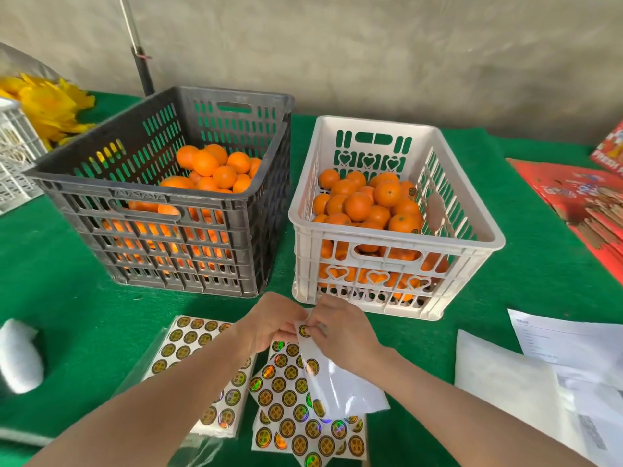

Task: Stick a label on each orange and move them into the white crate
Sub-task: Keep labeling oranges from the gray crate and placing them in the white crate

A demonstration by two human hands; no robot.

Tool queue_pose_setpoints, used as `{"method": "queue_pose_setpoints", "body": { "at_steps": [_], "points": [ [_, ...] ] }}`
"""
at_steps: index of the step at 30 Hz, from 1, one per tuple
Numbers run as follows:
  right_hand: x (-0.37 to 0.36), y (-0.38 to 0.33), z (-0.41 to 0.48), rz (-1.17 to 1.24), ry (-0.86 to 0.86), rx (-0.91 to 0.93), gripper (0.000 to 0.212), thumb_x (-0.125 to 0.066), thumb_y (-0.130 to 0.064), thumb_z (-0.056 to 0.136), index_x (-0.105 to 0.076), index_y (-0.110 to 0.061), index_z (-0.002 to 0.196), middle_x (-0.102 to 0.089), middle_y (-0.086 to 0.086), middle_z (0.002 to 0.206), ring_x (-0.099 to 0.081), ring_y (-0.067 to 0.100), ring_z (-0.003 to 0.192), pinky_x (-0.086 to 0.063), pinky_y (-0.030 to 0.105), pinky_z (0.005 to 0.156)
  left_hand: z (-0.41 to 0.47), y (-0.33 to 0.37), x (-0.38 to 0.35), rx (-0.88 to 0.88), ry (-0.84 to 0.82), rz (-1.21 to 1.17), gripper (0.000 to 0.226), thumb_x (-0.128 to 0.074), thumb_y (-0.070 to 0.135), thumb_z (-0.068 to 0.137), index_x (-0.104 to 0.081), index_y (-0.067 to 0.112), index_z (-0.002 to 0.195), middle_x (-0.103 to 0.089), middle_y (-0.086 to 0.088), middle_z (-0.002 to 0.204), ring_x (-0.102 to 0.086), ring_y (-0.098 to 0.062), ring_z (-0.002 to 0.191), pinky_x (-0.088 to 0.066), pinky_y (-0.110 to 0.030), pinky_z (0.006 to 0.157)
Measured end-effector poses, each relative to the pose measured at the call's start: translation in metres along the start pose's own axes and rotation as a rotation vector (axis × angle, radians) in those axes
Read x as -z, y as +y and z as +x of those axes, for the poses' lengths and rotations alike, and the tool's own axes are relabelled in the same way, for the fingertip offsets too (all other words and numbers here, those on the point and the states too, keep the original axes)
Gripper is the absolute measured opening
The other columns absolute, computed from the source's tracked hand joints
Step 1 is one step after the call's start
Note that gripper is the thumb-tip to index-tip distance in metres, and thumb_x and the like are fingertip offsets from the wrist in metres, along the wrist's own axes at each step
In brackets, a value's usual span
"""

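Note:
A black crate [101, 187] at the left holds unlabelled oranges [215, 166]. To its right a white crate [478, 210] is filled with oranges [364, 203], some showing labels. In front of both crates my left hand [269, 323] and my right hand [347, 332] meet over a nearly bare label backing sheet [337, 382]. Both pinch its top edge, where one round gold label [304, 330] sits between my fingertips. Full sheets of gold labels lie below: one sheet [293, 409] under my hands and a stack [188, 342] to the left.
Green cloth covers the table [67, 298]. White papers [539, 365] lie at the right, red printed cartons [583, 203] at the far right. A white foam roll [18, 355] sits at the left edge, another white crate [13, 153] and yellow items [47, 106] at back left.

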State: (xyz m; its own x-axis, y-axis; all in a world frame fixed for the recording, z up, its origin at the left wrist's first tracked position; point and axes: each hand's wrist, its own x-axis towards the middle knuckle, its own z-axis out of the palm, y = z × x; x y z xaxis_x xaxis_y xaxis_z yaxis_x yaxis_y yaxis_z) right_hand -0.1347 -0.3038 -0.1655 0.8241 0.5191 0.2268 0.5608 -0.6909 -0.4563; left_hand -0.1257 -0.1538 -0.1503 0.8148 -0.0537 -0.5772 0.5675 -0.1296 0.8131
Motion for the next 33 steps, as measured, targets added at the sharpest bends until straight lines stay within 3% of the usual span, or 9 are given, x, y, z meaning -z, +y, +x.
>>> {"method": "queue_pose_setpoints", "body": {
  "at_steps": [3,8,11,16,19,22,27,29,33],
  "points": [
    [0.01,-0.007,0.003,0.216,0.072,-0.086,0.008,-0.067,-0.008,0.082,-0.07,-0.007,0.074,-0.06,0.003,0.074,-0.052,0.013,0.069,-0.044,0.028,0.065,0.005,-0.007,0.005,-0.034,-0.042,0.077,0.011,-0.062,-0.004,0.085,-0.066,0.003,0.077,-0.069,-0.008,0.068,-0.066,-0.015,0.059,-0.057,-0.024,0.06],
    [0.042,-0.029,0.027,0.547,0.252,-0.201,0.017,-0.07,-0.008,0.082,-0.066,-0.022,0.072,-0.062,-0.009,0.071,-0.054,0.001,0.066,-0.042,0.013,0.061,0.012,-0.027,0.013,-0.153,-0.096,0.447,0.006,-0.061,0.013,0.089,-0.066,0.013,0.093,-0.068,-0.002,0.091,-0.065,-0.004,0.07,-0.053,-0.017,0.065],
    [0.056,-0.051,0.051,0.58,0.344,-0.108,0.018,-0.069,-0.014,0.083,-0.063,-0.029,0.076,-0.063,-0.013,0.074,-0.058,0.002,0.07,-0.044,0.013,0.063,0.006,-0.024,0.014,-0.335,0.053,0.661,0.033,-0.063,0.031,0.088,-0.06,0.021,0.119,-0.064,0.006,0.11,-0.06,-0.002,0.086,-0.045,-0.013,0.076],
    [0.072,-0.092,0.115,0.538,0.548,0.173,0.019,-0.056,-0.017,0.091,-0.055,-0.021,0.109,-0.061,-0.007,0.088,-0.058,0.002,0.085,-0.047,0.015,0.074,-0.038,0.027,0.066,-0.923,0.345,0.495,0.011,-0.064,0.01,0.088,-0.07,0.014,0.096,-0.065,0.013,0.07,-0.056,-0.003,0.054,-0.04,-0.007,0.052],
    [0.067,-0.111,0.168,0.429,0.535,0.201,0.032,-0.05,-0.014,0.095,-0.046,-0.016,0.126,-0.059,-0.002,0.096,-0.057,0.01,0.094,-0.049,0.028,0.082,-0.057,0.057,0.115,-1.063,0.576,0.375,0.019,-0.062,-0.002,0.087,-0.066,0.016,0.091,-0.063,0.01,0.061,-0.053,-0.004,0.048,-0.039,-0.011,0.045],
    [0.054,-0.121,0.218,0.263,0.47,0.185,0.043,-0.049,-0.011,0.094,-0.041,-0.012,0.136,-0.058,0.007,0.108,-0.054,0.018,0.103,-0.046,0.036,0.088,-0.057,0.082,0.164,-1.054,0.733,0.24,0.023,-0.056,0.0,0.091,-0.062,0.022,0.094,-0.067,0.003,0.073,-0.059,-0.015,0.056,-0.05,-0.032,0.052],
    [0.036,-0.117,0.255,0.067,0.325,0.154,0.066,-0.055,-0.015,0.093,-0.021,-0.025,0.148,-0.057,0.007,0.121,-0.053,0.013,0.096,-0.044,0.028,0.076,-0.025,0.126,0.25,-0.897,0.888,0.382,0.015,-0.059,0.0,0.089,-0.066,0.011,0.095,-0.068,-0.001,0.079,-0.063,-0.018,0.073,-0.048,-0.025,0.07],
    [0.033,-0.112,0.257,0.032,0.276,0.155,0.071,-0.055,-0.014,0.091,-0.018,-0.031,0.149,-0.056,0.005,0.119,-0.051,0.012,0.092,-0.038,0.025,0.072,-0.001,0.147,0.272,-0.7,0.76,0.659,0.011,-0.067,0.01,0.086,-0.068,0.009,0.097,-0.07,-0.008,0.087,-0.064,-0.021,0.078,-0.049,-0.027,0.074],
    [0.035,-0.112,0.256,0.046,0.176,0.072,0.073,-0.052,-0.017,0.093,-0.008,-0.042,0.147,-0.048,0.002,0.134,-0.048,0.021,0.117,-0.045,0.039,0.091,0.054,0.169,0.277,-0.219,0.334,1.322,0.047,-0.065,0.048,0.083,-0.064,0.008,0.108,-0.066,-0.006,0.106,-0.062,-0.025,0.098,-0.05,-0.033,0.085]
  ]
}}
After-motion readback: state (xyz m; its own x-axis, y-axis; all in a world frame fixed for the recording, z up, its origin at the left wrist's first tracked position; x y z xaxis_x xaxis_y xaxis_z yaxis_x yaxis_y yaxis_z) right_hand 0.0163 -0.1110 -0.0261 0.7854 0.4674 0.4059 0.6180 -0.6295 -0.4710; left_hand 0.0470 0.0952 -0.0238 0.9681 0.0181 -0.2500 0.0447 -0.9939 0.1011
